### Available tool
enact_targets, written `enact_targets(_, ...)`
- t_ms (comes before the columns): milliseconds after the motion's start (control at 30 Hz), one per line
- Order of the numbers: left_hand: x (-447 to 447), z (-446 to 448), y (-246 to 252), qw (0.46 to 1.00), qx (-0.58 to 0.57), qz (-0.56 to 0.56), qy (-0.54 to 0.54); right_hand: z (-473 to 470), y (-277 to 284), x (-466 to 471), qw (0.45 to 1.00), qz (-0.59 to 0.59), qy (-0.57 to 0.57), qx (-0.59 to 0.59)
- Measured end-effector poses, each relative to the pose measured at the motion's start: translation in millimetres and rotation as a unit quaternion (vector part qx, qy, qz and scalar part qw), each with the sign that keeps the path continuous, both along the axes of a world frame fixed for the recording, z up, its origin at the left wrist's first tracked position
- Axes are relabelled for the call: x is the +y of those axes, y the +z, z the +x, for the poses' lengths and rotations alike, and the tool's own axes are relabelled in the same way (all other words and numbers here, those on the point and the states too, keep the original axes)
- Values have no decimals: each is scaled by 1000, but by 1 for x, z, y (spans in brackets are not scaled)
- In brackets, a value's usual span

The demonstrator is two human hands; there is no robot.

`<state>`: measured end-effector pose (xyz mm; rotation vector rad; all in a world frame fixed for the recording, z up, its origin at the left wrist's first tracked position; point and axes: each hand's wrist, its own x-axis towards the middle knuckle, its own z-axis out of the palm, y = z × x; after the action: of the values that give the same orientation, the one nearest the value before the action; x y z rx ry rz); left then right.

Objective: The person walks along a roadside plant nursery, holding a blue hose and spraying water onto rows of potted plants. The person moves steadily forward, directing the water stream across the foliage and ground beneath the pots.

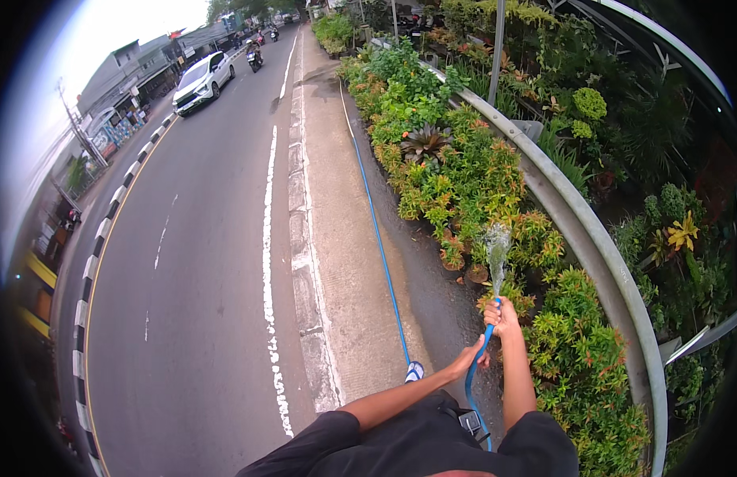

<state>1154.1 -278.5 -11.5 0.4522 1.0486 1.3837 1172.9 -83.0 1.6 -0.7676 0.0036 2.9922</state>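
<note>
A blue garden hose rises past my waist into both hands. My right hand is closed around it near the outlet end. Lower down, my left hand grips the same hose. Water sprays from the outlet in a widening fan over leafy shrubs with green and reddish leaves. Some of these shrubs stand in pots, and a round pot shows just left of the spray. Whether a thumb presses on the outlet is too small to tell.
More blue hose runs along the concrete sidewalk to my sandalled foot. A metal guardrail curves behind the shrubs. Left of the curb lies the road, with a white car and a motorcycle on it.
</note>
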Motion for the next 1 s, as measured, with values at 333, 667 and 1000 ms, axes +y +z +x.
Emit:
enact_targets(333, 72, -239, -6, 990, -58, -103, 78, -269, -49, 69, 993, 65, 79, -50)
enact_targets(667, 135, -493, -33, 996, -19, -86, -16, -491, -49, 133, 975, 171, -13, -137)
enact_targets(1000, 190, -706, -38, 996, -16, -87, 22, -709, -50, 189, 978, 133, -49, -155)
